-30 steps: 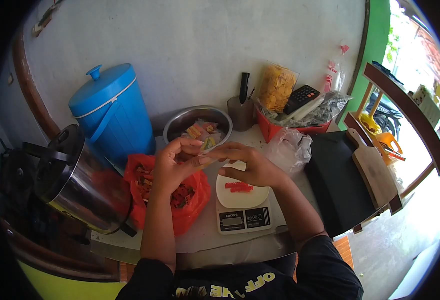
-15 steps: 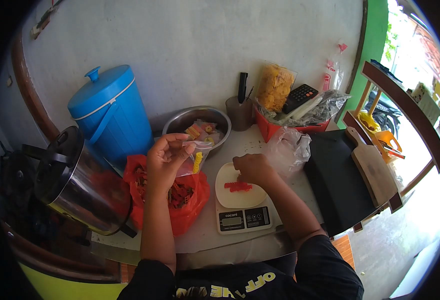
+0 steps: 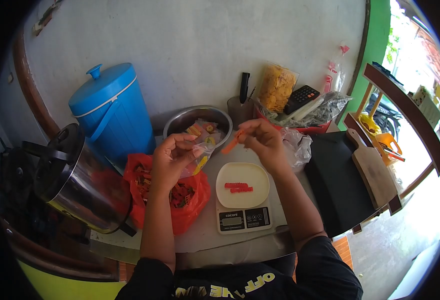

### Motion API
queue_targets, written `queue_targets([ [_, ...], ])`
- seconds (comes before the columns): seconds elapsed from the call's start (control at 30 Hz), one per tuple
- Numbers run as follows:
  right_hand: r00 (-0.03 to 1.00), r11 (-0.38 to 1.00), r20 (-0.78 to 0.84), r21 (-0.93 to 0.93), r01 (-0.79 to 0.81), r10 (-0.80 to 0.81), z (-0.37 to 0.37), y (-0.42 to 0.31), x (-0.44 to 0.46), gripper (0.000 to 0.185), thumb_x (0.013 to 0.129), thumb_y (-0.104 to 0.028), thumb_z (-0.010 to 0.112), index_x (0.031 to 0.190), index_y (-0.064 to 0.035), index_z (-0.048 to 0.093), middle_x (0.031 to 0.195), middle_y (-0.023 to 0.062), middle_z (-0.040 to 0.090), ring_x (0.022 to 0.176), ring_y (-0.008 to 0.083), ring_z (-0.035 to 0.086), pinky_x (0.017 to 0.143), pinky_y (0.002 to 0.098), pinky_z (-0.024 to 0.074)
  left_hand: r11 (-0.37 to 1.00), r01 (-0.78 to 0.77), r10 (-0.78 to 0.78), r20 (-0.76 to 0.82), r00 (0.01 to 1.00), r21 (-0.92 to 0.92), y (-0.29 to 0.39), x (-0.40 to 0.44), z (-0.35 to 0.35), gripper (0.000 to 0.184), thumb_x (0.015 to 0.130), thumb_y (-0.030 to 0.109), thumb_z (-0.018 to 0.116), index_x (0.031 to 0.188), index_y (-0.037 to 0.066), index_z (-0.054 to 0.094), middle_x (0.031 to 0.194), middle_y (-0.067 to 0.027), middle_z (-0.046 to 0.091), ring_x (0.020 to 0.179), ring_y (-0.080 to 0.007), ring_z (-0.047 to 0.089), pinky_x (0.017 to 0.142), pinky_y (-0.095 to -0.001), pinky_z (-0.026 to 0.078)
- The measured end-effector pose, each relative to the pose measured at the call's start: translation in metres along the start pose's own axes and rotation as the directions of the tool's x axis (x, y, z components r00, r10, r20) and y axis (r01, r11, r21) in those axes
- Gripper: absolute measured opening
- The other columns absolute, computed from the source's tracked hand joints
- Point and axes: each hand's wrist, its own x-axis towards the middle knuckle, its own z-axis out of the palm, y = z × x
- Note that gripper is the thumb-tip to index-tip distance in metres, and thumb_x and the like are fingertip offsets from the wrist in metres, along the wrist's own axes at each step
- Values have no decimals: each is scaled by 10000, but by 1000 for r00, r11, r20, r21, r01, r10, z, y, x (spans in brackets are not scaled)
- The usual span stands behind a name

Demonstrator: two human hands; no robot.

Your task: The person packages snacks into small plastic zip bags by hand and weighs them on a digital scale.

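My left hand (image 3: 169, 162) pinches a small clear plastic bag (image 3: 187, 172) with a yellow crinkled strip (image 3: 200, 164) inside. Close to the bag's right side, my right hand (image 3: 266, 146) holds an orange-red crinkled strip (image 3: 231, 143) between thumb and fingers. Below it, two red strips (image 3: 238, 187) lie on the cream plate of a kitchen scale (image 3: 244, 220); its display is too small to read. Under my left forearm sits an open red plastic bag (image 3: 195, 216) of coloured pieces. Behind my hands, a metal bowl (image 3: 226, 120) contains small filled packets (image 3: 206, 131).
A blue drink cooler (image 3: 111, 107) and a steel pot (image 3: 87, 187) stand left. At the back are a cup (image 3: 236, 111) and a red basket (image 3: 320, 129) carrying a calculator (image 3: 301, 99). A wooden cutting board (image 3: 375, 170) rests on a black surface (image 3: 332, 185) at right.
My right hand has lifted from the scale plate up and toward the small bag, carrying an orange-red strip. Two red strips stay on the plate. My left hand has barely moved.
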Motion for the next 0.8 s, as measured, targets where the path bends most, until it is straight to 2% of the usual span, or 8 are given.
queue_targets([
  [0.03, 998, 987, -60, 164, 3, 7, 3, -7, -1, 200, 882, -31, 661, 1078, -42, 629, 968, 13, 687, 908, 83, 630, 764, 253, 486, 1000, 22, -22, 6, 1000, -4, 0, 0, 1, 317, 788, 4, 755, 1069, 8, 608, 888, -85, 698, 827, -120, 669, 748, -246, 530],
  [0.17, 999, 991, -46, 130, 19, -13, 8, -14, -5, 235, 893, -45, 668, 1118, -36, 603, 991, 18, 685, 936, 81, 626, 790, 247, 470, 997, 66, -65, 39, 997, -25, 6, -2, 5, 359, 760, -50, 746, 1083, 11, 601, 881, -75, 689, 824, -114, 665, 748, -249, 533],
  [0.33, 997, 991, -4, 105, 80, -80, 12, 0, -3, 227, 893, -62, 673, 1110, -47, 609, 1018, 20, 689, 938, 78, 628, 792, 240, 460, 999, 39, -37, 72, 997, -24, 2, -3, 5, 403, 741, -50, 776, 1098, 9, 599, 883, -82, 674, 820, -120, 674, 774, -258, 550],
  [0.43, 995, 996, 34, -3, 90, -90, 14, -3, -5, 238, 885, -7, 664, 1111, -28, 589, 1010, 53, 677, 982, 117, 629, 857, 257, 483, 999, 23, -19, 94, 995, -36, 4, -4, 6, 411, 738, -51, 779, 1102, 16, 600, 883, -73, 668, 826, -120, 673, 774, -255, 548],
  [0.63, 986, 989, 141, -109, 99, -83, 21, -4, -11, 213, 873, -49, 695, 1071, -35, 616, 1002, 40, 678, 950, 113, 631, 874, 286, 467, 998, 25, -16, 128, 992, -63, 5, -5, 7, 403, 749, -50, 773, 1105, 27, 601, 889, -59, 663, 847, -120, 671, 771, -251, 544],
  [0.73, 971, 944, 193, -271, 189, -139, 23, -9, -12, 171, 849, -85, 717, 1013, -70, 673, 1023, 30, 673, 930, 141, 633, 836, 303, 471, 996, 26, -15, 130, 991, -83, 6, -5, 7, 395, 755, -50, 769, 1104, 29, 601, 892, -59, 665, 852, -120, 671, 772, -250, 543],
  [0.8, 933, 876, 249, -346, 335, -259, 24, -10, -10, 155, 840, -89, 718, 991, -69, 687, 1043, 54, 665, 942, 170, 627, 841, 313, 473, 996, 27, -16, 120, 993, -90, 6, -5, 7, 390, 760, -48, 766, 1105, 28, 601, 897, -63, 669, 853, -121, 671, 773, -249, 542],
])
